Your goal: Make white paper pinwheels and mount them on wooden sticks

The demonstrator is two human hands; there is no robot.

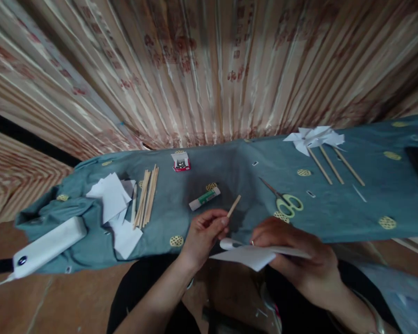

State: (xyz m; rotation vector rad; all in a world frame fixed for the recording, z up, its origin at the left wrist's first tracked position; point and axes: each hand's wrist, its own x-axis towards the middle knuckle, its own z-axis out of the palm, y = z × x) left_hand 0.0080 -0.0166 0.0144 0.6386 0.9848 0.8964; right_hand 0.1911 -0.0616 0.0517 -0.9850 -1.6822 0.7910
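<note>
My left hand (pixel 204 234) pinches a thin wooden stick (pixel 234 205) that points up and to the right. Beside it, my right hand (pixel 294 253) is closed on a folded white paper piece (pixel 254 255), with what looks like a small pin at its fingertips. Both hands are over the near edge of a blue-green cloth (pixel 230 167). A glue stick (pixel 205 198) lies just beyond the left hand. Green-handled scissors (pixel 285 200) lie beyond the right hand.
Wooden sticks (pixel 146 197) and cut white paper squares (pixel 113 204) lie at the left, near a white device (pixel 45 248). A small red box of pins (pixel 181 162) sits at the back. Finished paper pinwheels on sticks (pixel 316 139) lie at the right. A curtain hangs behind.
</note>
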